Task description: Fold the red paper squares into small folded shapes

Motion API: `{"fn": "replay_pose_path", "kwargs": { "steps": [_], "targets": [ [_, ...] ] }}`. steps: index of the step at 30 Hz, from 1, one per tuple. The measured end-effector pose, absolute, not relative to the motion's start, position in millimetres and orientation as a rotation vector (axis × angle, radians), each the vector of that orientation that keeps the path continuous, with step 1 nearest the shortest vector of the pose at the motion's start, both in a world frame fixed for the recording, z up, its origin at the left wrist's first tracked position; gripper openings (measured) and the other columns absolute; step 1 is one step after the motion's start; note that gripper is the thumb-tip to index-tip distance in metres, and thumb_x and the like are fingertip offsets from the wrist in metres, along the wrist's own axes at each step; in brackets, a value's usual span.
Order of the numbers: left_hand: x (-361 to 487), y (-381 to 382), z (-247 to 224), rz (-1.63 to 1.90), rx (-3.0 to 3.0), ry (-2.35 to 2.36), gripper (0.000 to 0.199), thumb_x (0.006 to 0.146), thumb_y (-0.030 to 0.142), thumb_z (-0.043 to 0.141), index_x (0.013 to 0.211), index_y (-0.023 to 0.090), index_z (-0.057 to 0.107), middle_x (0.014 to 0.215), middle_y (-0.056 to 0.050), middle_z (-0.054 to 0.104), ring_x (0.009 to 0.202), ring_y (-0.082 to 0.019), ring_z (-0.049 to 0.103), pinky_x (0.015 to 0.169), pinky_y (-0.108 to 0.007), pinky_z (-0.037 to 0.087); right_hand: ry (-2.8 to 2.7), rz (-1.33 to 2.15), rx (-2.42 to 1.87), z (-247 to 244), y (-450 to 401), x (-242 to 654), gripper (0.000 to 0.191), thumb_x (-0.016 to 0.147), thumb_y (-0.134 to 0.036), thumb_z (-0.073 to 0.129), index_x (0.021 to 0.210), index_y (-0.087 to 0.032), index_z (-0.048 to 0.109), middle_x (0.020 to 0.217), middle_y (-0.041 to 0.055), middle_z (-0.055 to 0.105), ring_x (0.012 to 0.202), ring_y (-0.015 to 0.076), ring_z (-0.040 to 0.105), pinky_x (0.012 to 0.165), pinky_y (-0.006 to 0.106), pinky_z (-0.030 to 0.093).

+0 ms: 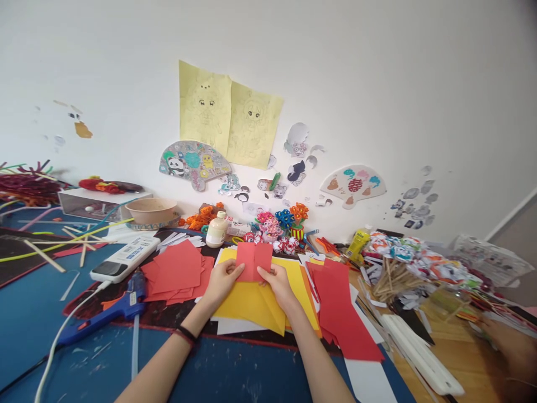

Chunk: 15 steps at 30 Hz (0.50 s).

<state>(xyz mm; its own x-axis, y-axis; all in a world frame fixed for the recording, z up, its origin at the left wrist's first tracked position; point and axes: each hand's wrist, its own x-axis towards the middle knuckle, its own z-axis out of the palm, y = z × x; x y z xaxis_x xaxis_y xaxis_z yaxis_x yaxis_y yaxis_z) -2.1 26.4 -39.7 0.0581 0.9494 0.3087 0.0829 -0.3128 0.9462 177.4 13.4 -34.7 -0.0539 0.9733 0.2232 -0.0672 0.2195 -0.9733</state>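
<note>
A small red paper (pixel 254 261) with a crease or slit down its middle is held up over yellow sheets (pixel 247 307). My left hand (pixel 224 277) pinches its lower left edge between thumb and fingers. At the lower right edge, my right hand (pixel 274 280) grips the same paper, thumb in front. Loose red squares (pixel 178 271) lie in a pile left of my left hand. Longer red sheets (pixel 342 308) rest to the right of my right hand.
A blue glue gun (pixel 104 316) and a white power strip (pixel 125 258) lie at left. Behind the papers stand a cream bottle (pixel 216 230) and small flower pots (pixel 297 230). Wrapped sticks (pixel 394 280) and another person's blurred hand (pixel 509 341) are at right.
</note>
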Motion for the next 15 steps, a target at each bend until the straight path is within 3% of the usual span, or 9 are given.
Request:
{"fn": "replay_pose_path", "kwargs": {
  "steps": [4,15],
  "targets": [
    [-3.4,26.1,-39.8,1.347,1.609,1.193,0.040,0.073,0.054,0.059,0.062,0.016,0.061,0.055,0.002,0.056,0.053,-0.013,0.048,0.050,-0.022,0.032,-1.296,1.090,-0.974,-37.2,16.3,180.9,0.036,0.072,-0.046,0.070,0.083,-0.012,0.070,0.070,0.0060,0.066,0.051,0.0124,0.052,0.052,0.025,0.040],
    [-1.6,22.4,-35.2,1.383,1.476,1.121,0.039,0.072,0.052,0.061,0.061,0.015,0.058,0.058,0.001,0.057,0.055,-0.012,0.048,0.050,-0.021,0.033,-1.267,1.083,-0.951,-39.8,17.4,180.7,0.034,0.070,-0.043,0.072,0.081,-0.012,0.069,0.070,0.0059,0.066,0.051,0.0115,0.051,0.049,0.024,0.037]
  ]
}}
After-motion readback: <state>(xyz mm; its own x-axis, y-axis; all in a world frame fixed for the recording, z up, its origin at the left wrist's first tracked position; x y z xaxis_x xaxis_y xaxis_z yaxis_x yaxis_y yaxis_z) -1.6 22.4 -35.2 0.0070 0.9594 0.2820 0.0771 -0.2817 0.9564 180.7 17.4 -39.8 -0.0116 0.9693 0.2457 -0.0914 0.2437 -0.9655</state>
